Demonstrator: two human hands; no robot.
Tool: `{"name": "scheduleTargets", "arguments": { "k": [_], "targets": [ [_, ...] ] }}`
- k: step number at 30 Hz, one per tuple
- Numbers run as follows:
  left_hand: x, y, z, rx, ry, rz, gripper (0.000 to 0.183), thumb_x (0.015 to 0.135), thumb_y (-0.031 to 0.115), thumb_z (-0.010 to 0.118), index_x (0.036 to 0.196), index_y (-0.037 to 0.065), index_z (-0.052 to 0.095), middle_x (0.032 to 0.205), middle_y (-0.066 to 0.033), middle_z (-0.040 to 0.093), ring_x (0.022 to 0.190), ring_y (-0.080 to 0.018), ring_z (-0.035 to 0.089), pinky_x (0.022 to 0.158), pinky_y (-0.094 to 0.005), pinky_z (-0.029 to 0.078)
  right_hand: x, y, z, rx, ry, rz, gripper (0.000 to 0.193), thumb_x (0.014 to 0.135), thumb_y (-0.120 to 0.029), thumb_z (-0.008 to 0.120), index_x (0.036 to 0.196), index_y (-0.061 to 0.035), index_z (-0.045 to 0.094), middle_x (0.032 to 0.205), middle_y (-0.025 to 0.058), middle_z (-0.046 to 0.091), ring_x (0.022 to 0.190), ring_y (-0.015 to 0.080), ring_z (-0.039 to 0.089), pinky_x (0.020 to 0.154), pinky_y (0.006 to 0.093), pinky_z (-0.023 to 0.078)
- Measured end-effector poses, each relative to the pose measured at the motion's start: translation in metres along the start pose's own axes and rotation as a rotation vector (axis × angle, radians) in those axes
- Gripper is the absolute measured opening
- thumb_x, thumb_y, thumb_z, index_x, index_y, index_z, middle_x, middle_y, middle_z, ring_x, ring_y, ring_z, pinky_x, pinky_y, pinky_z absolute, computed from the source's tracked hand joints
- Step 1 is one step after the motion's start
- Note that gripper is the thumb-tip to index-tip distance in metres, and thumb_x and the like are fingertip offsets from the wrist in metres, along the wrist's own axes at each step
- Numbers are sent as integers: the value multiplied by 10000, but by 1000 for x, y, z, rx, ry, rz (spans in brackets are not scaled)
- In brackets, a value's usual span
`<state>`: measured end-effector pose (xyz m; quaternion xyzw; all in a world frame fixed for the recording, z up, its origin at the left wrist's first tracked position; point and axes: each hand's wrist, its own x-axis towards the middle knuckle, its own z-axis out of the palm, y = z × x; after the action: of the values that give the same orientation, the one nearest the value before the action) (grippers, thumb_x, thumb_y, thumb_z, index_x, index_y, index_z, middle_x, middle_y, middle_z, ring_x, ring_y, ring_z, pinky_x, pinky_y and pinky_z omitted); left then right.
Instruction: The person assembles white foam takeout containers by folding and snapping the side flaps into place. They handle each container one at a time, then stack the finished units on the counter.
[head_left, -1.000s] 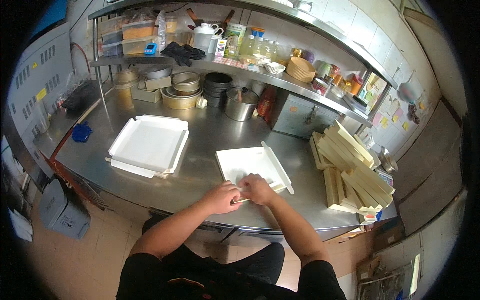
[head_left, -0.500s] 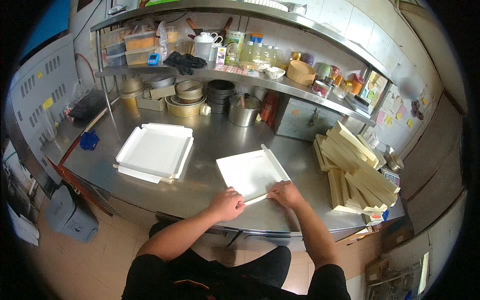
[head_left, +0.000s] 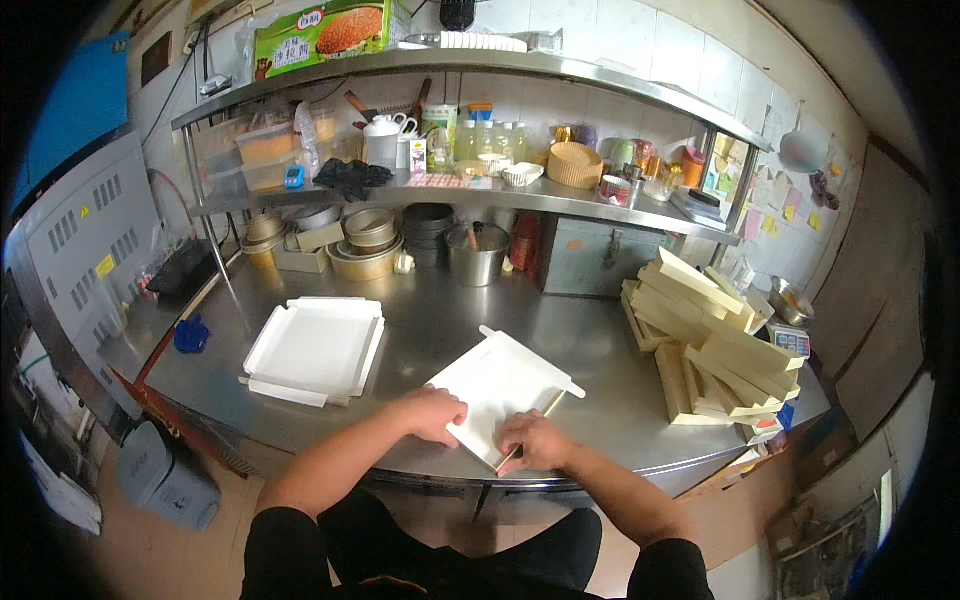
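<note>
A white cardboard box blank (head_left: 505,385) with part-folded sides lies turned at an angle on the steel counter in front of me. My left hand (head_left: 430,413) is closed on its left edge, fingers curled over the rim. My right hand (head_left: 537,440) grips the folded wall on the near right side, close to the front corner, with fingertips inside and thumb along the edge. A narrow flap sticks out at the right corner, another at the far corner. To the left lies a second white cardboard box blank (head_left: 318,345), its side flaps partly raised; neither hand touches it.
A heap of folded cream cardboard pieces (head_left: 715,340) fills the counter's right end. Pans and a steel pot (head_left: 477,255) stand at the back beside a grey metal box (head_left: 605,258). Above runs a loaded shelf (head_left: 450,195). A blue cloth (head_left: 191,335) lies at left.
The near box has turned, one corner now pointing toward me. My left hand has shifted to its left edge, my right hand nearer the front corner. The whole view has tilted upward.
</note>
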<state>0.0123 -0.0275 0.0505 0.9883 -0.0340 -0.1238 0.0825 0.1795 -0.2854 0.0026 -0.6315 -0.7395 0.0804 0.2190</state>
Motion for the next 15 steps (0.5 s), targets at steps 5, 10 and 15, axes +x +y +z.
{"name": "scheduleTargets", "arguments": {
  "k": [5,10,15],
  "targets": [
    [8,-9,15,-74,-32,116,346,849,406,883,977,116,742,1144,-99,723,1205,-323,639,997,-481,535,-4,-6,4,-15,43,32,452,801,-556,917,990,-206,702,1022,-13,693,1086,256,655,966,445,415],
    [3,-1,18,-110,6,101,362,857,357,881,1037,102,699,1172,-103,710,1221,-338,635,1003,-476,535,-6,-1,5,3,38,-9,422,793,-547,923,963,-217,722,1007,-32,696,1072,247,650,963,440,414],
    [-4,-9,28,-182,96,128,373,868,344,886,1089,124,683,1139,-94,703,1178,-338,648,993,-476,531,-8,1,8,43,71,-22,380,779,-501,942,898,-211,727,982,-38,700,1047,243,645,964,441,424]
  ]
}}
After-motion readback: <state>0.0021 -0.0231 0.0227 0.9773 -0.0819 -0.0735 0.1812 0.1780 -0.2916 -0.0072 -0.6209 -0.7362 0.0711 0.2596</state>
